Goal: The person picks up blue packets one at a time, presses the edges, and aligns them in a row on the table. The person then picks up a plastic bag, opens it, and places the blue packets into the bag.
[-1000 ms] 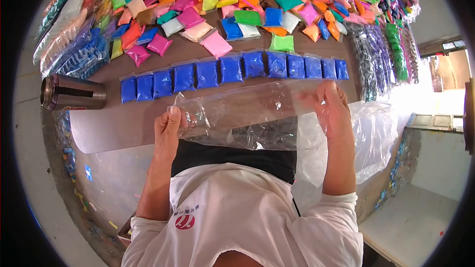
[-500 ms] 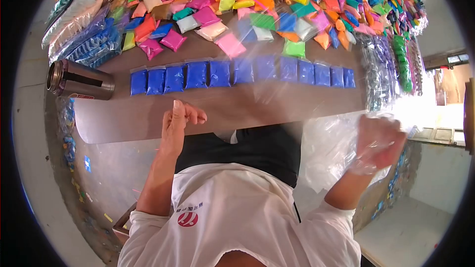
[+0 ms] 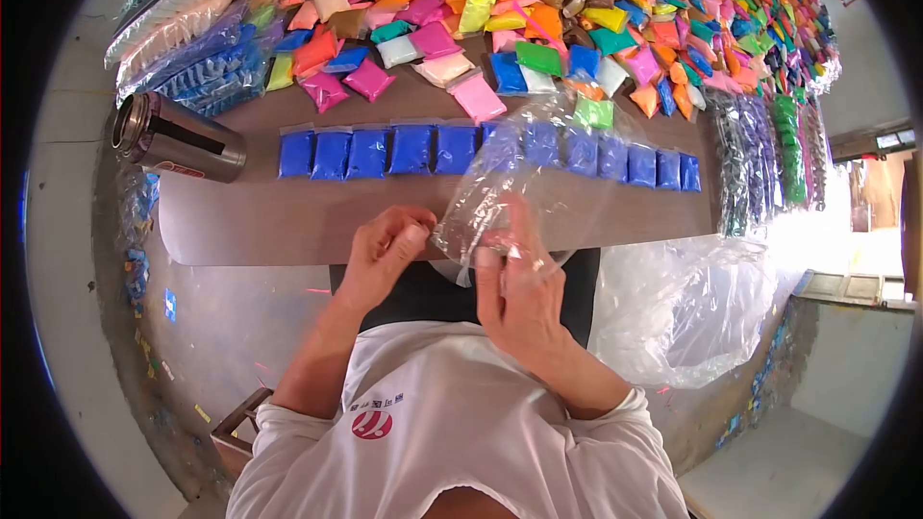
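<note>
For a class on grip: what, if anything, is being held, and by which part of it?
A clear plastic bag is held by its near edge, in the right hand; whether the left hand grips it cannot be told.

Desk (image 3: 336,221) with a brown top, bearing a row of blue packets (image 3: 411,150), a metal flask (image 3: 183,138) and a heap of multicoloured packets (image 3: 538,14).

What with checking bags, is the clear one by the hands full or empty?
Empty: the clear bag holds nothing visible; blue packets on the table show through it.
</note>
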Available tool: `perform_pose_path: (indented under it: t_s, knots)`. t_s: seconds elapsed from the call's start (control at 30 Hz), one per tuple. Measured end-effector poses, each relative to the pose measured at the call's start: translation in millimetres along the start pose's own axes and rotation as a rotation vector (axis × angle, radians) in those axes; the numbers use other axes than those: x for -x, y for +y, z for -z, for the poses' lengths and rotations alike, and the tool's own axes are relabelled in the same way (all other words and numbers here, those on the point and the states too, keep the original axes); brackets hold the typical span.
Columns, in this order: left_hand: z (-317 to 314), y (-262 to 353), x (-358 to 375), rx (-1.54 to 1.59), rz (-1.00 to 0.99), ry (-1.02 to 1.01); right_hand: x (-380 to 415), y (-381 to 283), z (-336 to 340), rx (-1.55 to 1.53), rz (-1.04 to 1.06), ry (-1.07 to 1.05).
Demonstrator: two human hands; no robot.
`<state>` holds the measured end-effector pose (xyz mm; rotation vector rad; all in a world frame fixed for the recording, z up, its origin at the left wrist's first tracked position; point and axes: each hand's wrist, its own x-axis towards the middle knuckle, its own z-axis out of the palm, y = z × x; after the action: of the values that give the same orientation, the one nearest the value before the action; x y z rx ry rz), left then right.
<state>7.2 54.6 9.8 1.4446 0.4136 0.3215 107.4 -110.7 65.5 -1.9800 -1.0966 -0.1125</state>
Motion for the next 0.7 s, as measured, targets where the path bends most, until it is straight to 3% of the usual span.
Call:
perform_pose_path:
  t_s: [0.03,0.07,0.13,0.23,0.33,0.53,0.7]
  knots:
    - [-3.4,-1.1,0.4,-0.077,-0.044,0.008,-3.6,-2.9,-4.4,0.041,0.036,0.004]
    - [-7.2,-3.0,0.8,-0.153,-0.087,0.015,-6.2,-10.3,-3.5,0.026,-0.099,-0.138]
    - [-6.6,-8.5,-1.6,-0.425,-0.246,0.012,-11.4,-11.2,-5.0,0.061,-0.028,-0.111]
    - [-9.6,-3.3,0.2,-0.504,-0.291,0.008,-16.9,-9.4,-1.3,0.167,-0.057,-0.222]
    - [-10.5,6.0,2.2,-0.393,-0.144,-0.004,-17.1,-3.8,-4.3,0.244,-0.034,-0.279]
    - [2.4,-2.6,-2.8,-0.285,-0.291,-0.109,-23.0,-7.4,-9.4,0.143,-0.051,-0.347]
    - [-6.6,1.7,6.0,-0.232,-0.187,-0.075,-32.4,-18.5,-16.3,0.088,-0.101,-0.431]
